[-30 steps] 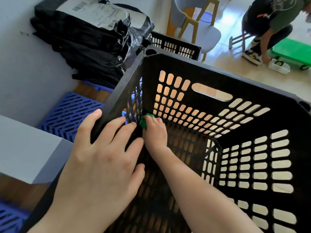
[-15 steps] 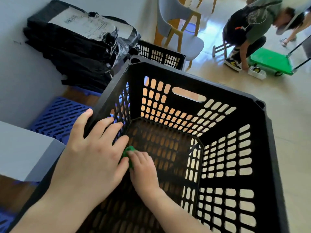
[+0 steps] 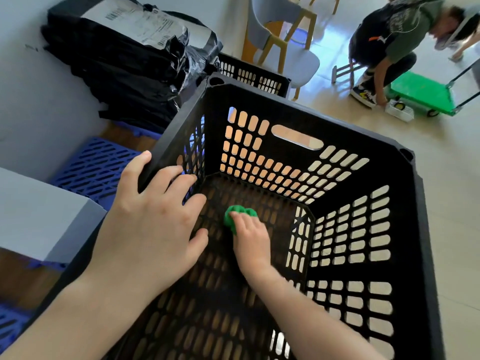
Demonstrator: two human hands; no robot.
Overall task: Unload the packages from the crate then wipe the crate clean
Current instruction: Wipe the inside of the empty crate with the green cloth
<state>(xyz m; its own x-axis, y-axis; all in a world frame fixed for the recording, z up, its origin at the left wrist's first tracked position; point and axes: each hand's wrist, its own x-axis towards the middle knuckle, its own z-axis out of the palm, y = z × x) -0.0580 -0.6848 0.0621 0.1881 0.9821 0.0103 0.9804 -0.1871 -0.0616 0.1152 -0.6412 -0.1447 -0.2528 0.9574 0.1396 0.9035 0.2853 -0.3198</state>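
A large black slotted crate [image 3: 306,113] fills the middle of the view, with no packages inside. My left hand [image 3: 153,222] grips its left rim, thumb outside and fingers draped over the wall. My right hand [image 3: 250,239] reaches down inside and presses a small green cloth [image 3: 231,215] flat against the crate's slotted floor. Black plastic-wrapped packages [image 3: 124,55] are stacked outside the crate at the upper left against the wall, the top one bearing a white shipping label.
A blue slotted pallet [image 3: 96,165] lies left of the crate under the packages. A second black crate [image 3: 254,76] stands behind. A grey box [image 3: 33,216] sits at left. A chair [image 3: 285,50], a crouching person [image 3: 384,48] and a green cart [image 3: 426,94] are beyond.
My right hand has slid the green cloth from the left wall's upper part down onto the crate floor, toward the middle. My left hand has kept its hold on the rim.
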